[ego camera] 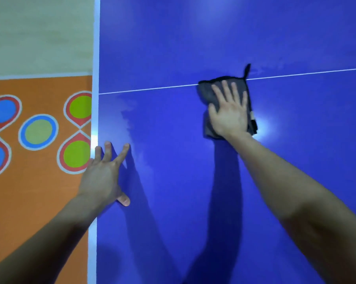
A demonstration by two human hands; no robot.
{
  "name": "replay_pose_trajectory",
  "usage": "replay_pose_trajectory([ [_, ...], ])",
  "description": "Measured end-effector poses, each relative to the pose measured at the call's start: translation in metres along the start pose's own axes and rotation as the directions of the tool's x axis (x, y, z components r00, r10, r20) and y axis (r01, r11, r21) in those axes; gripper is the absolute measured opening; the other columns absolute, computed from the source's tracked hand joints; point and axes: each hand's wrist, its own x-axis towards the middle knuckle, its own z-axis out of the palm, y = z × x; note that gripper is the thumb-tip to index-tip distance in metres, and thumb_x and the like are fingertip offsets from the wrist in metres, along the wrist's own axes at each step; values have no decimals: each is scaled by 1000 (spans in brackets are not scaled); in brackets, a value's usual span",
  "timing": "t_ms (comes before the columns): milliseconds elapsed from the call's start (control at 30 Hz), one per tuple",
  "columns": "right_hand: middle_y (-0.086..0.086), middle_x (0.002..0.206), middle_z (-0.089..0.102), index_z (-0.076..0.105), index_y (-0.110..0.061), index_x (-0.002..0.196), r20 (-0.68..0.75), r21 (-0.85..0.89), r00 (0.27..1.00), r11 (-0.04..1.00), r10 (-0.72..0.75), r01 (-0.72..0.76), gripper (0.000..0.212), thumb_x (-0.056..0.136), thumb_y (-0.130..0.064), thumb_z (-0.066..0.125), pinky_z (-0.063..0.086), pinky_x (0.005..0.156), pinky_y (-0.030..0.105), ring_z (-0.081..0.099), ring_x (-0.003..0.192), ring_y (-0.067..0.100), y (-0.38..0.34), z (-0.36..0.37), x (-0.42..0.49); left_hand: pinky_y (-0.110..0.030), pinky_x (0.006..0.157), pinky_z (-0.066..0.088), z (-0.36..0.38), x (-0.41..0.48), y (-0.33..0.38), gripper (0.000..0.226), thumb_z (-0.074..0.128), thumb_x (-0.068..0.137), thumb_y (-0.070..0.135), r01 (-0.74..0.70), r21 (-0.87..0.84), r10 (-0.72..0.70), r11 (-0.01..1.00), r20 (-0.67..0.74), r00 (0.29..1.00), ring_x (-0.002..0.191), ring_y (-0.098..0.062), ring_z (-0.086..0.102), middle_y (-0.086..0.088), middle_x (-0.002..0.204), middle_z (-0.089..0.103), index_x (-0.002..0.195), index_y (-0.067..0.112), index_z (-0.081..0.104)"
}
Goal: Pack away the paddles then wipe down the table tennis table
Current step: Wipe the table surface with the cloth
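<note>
Right hand (229, 113) flat, fingers spread, pressing grey cloth (208, 95) on blue table (173, 48) at the white centre line (148, 88). Left hand (103, 173) open, braced near the table edge. Cloth looks soft, light, possibly damp; best driven by palm pressure. No paddles visible.

Bright overhead light falls on the blue table (173, 48), leaving a white glare spot right of centre beside the cloth (208, 93) and a softer sheen at the top. Both forearms (296, 191) cast dark, soft-edged shadows toward the lower middle. The whole picture is slightly soft, and the forearms loom large at the lower corners.
</note>
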Motion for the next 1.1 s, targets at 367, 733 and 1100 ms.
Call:
replay_pose_trajectory([
  [367,7,183,15,30,-29,173,22,-36,997,996,-76,77,74,103,-53,33,2,132,67,6,170,32,-102,9,-66,-48,97,56,6,4,-2,184,98,26,73,-20,47,21,999,-38,999,157,-42,13,-13,171,2,168,39,-14],
  [733,0,181,25,40,-32,169,-69,26,995,997,73,-72,70,101,-46,44,10,136,58,16,169,26,68,-12,-122,-54,81,62,10,11,-11,185,95,16,76,-4,12,4,1000,-15,1000,155,-39,20,-8,170,12,165,49,-11],
  [1100,13,183,7,24,-24,175,81,63,991,993,-104,99,74,107,-49,41,-2,135,58,-3,170,34,-153,11,-199,-55,77,61,16,9,-17,177,94,24,81,-25,6,25,1000,-56,998,158,-36,18,-3,171,10,166,49,-7],
])
